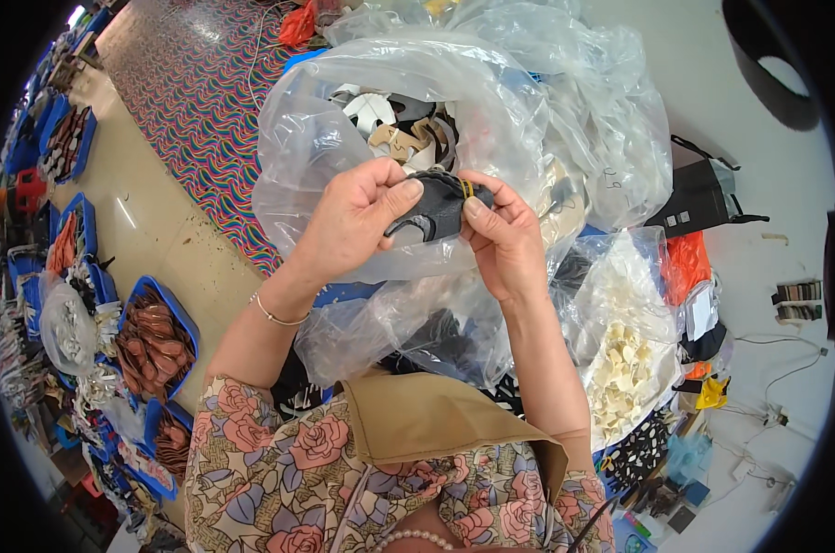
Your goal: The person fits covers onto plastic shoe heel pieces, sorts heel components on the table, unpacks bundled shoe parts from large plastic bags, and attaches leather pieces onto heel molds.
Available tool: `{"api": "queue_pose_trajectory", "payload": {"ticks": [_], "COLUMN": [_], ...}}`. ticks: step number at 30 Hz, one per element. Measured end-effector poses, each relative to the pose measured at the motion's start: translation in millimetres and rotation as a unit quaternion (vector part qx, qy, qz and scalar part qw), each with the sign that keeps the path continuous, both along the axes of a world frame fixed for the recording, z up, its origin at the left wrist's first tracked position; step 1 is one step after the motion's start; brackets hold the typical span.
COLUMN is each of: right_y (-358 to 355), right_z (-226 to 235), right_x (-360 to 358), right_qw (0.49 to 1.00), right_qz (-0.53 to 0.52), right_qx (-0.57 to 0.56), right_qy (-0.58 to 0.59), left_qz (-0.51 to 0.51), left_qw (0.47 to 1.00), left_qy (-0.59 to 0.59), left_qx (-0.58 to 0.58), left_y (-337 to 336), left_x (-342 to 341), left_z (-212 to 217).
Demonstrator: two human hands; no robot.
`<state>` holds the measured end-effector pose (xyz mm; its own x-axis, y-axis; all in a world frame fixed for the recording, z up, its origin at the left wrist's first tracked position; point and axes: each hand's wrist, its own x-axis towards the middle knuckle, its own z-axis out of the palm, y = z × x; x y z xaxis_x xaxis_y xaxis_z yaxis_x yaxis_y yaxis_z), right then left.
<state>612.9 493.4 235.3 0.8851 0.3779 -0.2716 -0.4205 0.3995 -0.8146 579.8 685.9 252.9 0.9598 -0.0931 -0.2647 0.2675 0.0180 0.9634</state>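
The left hand (351, 219) and the right hand (502, 238) are both holding a small stack of black cut pieces (436, 207), which is sitting between them, just in front of a large clear plastic bag (316, 147). The left fingers are closing around the lower left side of the stack, with the thumb pressing on top. The right fingers are pinching its right end, where a yellow rubber band (468, 188) is going around the stack.

The large clear bag is standing open and is containing many flat cut pieces in white, beige and black. Behind it another clear plastic bag (602, 111) is lying, and its content I cannot tell well. To the right, a smaller clear bag (634, 346) is holding cream-white small pieces. Below the hands, one more clear bag (417, 332) is showing dark pieces inside.

On the left side of the floor, blue trays (182, 318) are standing, and they are carrying brown shaped pieces. A colourful wavy-pattern mat (205, 101) is lying behind them.
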Motion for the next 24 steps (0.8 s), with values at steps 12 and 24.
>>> {"api": "queue_pose_trajectory", "payload": {"ticks": [12, 24], "right_y": [7, 80], "right_z": [-29, -114], "right_x": [51, 159], "right_qw": [0.922, 0.691], "right_qz": [-0.093, 0.222], "right_qx": [-0.334, -0.608], "right_qy": [-0.173, -0.321], "left_qz": [-0.116, -0.289], "left_qw": [0.862, 0.845], "left_qy": [-0.305, -0.254], "left_qx": [0.388, 0.371], "left_y": [10, 32], "left_x": [-25, -12], "left_z": [-21, -8]}}
